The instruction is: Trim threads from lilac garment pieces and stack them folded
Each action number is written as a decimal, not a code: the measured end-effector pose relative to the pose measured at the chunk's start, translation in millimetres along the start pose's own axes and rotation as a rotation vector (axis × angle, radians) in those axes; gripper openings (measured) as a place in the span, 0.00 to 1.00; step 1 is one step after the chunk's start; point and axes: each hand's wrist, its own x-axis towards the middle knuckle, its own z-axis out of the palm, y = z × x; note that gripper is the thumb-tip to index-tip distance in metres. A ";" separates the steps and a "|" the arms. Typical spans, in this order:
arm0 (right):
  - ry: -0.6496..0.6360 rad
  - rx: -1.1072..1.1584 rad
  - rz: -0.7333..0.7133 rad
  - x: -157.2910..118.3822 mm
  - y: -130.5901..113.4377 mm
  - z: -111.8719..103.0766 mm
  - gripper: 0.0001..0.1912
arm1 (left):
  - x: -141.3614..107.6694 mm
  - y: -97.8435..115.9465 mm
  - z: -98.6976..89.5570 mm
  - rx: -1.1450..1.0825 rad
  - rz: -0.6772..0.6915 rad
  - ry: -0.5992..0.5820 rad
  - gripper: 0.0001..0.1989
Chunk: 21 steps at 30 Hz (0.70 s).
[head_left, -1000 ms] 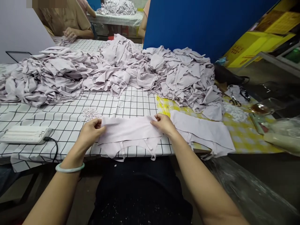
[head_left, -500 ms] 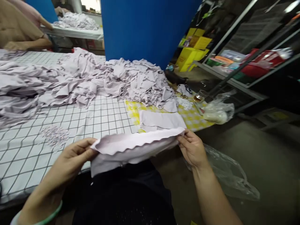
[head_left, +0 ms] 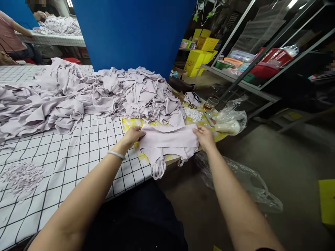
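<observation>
A pale lilac strappy top (head_left: 170, 137) lies flat at the table's near right corner, its wide hem band away from me and its straps hanging over the near edge. My left hand (head_left: 134, 136) pinches the band's far left corner between thumb and fingers. At the opposite corner, my right hand (head_left: 204, 136) grips the band in the same way. Beneath the top spreads a yellow checked cloth (head_left: 131, 122). Just beyond it rises a big heap of matching lilac garments (head_left: 146, 92). Whatever lies directly under the top is hidden.
Small lilac scraps (head_left: 23, 177) lie on the grid-patterned tablecloth (head_left: 96, 139) at left. White bits (head_left: 193, 114), scissors (head_left: 192, 105), a glass of amber liquid (head_left: 210, 104) and a plastic bag (head_left: 231, 122) sit right. A blue panel (head_left: 131, 35) stands behind; a co-worker (head_left: 13, 31) is far left.
Both hands have carried the top forward from above my lap and laid it on the yellow cloth, over the folded lilac piece there. My view has turned slightly right.
</observation>
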 end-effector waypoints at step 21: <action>-0.150 -0.852 -0.371 -8.4 22.0 29.1 0.32 | 5.0 -39.7 -9.4 1.197 0.725 -0.107 0.25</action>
